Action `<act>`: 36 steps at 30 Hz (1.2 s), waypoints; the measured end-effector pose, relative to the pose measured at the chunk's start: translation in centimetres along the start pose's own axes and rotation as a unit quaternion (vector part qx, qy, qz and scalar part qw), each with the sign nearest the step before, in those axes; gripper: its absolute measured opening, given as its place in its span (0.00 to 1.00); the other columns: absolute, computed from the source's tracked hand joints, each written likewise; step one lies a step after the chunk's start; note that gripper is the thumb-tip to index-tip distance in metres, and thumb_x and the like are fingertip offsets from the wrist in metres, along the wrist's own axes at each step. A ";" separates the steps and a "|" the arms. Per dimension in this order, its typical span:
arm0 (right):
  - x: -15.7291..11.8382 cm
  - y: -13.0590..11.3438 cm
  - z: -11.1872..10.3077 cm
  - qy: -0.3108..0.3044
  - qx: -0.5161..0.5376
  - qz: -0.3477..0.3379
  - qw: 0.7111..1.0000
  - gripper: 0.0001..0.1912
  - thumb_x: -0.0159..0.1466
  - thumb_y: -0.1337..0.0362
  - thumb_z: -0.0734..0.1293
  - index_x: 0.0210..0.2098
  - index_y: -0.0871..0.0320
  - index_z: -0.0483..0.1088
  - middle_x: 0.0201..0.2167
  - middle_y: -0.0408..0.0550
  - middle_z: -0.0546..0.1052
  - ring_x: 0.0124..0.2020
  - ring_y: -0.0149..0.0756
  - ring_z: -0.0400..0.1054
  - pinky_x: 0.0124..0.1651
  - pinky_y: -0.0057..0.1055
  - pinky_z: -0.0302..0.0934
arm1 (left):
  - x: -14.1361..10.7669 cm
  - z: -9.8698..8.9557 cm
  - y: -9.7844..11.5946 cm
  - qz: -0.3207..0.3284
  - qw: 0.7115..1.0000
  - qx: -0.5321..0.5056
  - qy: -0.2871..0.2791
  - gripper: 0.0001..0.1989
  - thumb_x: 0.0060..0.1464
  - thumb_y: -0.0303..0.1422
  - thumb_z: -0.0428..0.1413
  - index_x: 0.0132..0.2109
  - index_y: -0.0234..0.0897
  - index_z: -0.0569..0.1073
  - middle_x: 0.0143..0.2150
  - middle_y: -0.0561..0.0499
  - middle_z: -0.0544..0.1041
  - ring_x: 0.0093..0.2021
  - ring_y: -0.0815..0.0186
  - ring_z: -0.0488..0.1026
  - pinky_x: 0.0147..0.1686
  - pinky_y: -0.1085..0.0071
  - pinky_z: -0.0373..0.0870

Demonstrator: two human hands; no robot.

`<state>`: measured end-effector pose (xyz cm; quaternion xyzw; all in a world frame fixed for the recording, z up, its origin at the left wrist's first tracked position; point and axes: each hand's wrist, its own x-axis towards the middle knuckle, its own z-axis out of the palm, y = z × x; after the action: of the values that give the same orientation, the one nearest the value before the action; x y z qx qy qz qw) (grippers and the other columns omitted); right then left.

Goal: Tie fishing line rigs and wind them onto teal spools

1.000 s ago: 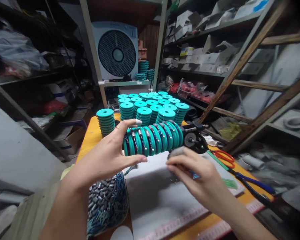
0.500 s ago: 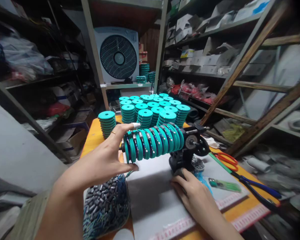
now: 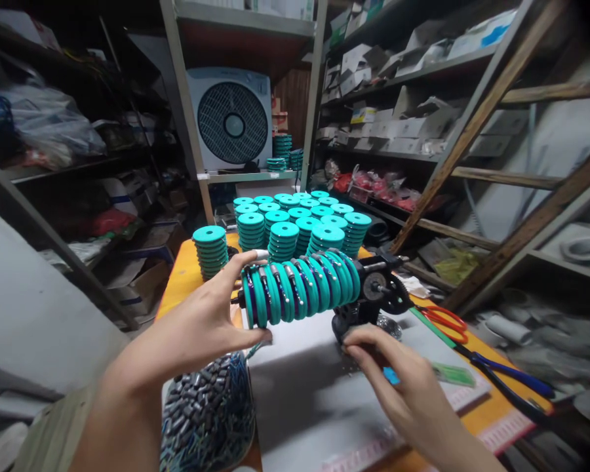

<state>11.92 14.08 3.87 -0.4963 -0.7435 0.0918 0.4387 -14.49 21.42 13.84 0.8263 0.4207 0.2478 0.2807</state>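
Observation:
My left hand (image 3: 216, 305) is curled round the left end of a row of teal winding spools (image 3: 299, 285), fingers above and thumb below. Dark line and small metal cylinders tipped with white beads show along the row. The spools sit side by side on the shaft of a black geared winder (image 3: 373, 288). My right hand (image 3: 398, 373) is closed in a pinch by the winder's base; whatever lies between its fingertips is hidden. Below my left hand, a tray of grey metal cylinders (image 3: 206, 400) with blue-green lines attached stands on the table.
Stacks of teal spools (image 3: 284, 231) fill the back of the orange table (image 3: 179, 275). To the right lie red-handled scissors (image 3: 445, 321), blue-and-black-handled pliers (image 3: 511, 375) and a green lighter (image 3: 452, 374). Shelves, a box fan (image 3: 233, 121) and a wooden ladder (image 3: 482, 131) stand beyond.
My right hand has turned and shifted slightly, its fingertips still pinched by the winder's base, now covering part of the lighter. The left hand stays round the spools. The view has tilted slightly.

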 end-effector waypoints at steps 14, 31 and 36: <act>9.4 -0.5 -3.4 0.103 0.276 0.045 0.955 0.04 0.64 0.62 0.67 0.33 0.56 0.70 0.39 0.44 0.70 0.39 0.30 0.65 0.39 0.25 0.62 | 0.4 0.1 0.0 0.012 0.995 0.095 -0.007 0.35 0.50 0.39 0.60 0.60 0.55 0.50 0.57 0.52 0.66 0.55 0.58 0.68 0.51 0.62 0.68; 9.5 -0.2 -3.5 0.082 0.292 0.061 0.951 0.09 0.64 0.58 0.66 0.31 0.56 0.68 0.35 0.45 0.69 0.37 0.31 0.65 0.39 0.28 0.61 | 0.7 0.4 -0.1 0.033 0.994 0.105 0.010 0.35 0.49 0.40 0.59 0.60 0.55 0.52 0.57 0.51 0.68 0.53 0.53 0.70 0.49 0.59 0.72; 9.5 -0.3 -3.6 0.072 0.285 0.066 0.953 0.09 0.64 0.57 0.66 0.32 0.57 0.68 0.34 0.44 0.69 0.35 0.30 0.64 0.39 0.28 0.61 | 0.7 0.4 0.0 0.041 0.992 0.120 0.027 0.33 0.49 0.38 0.59 0.60 0.54 0.53 0.54 0.51 0.70 0.49 0.55 0.73 0.46 0.60 0.74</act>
<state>13.25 20.67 11.54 -0.4039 -0.6181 0.2929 0.6074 -13.88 21.86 13.73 0.8637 0.4204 0.2287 0.1579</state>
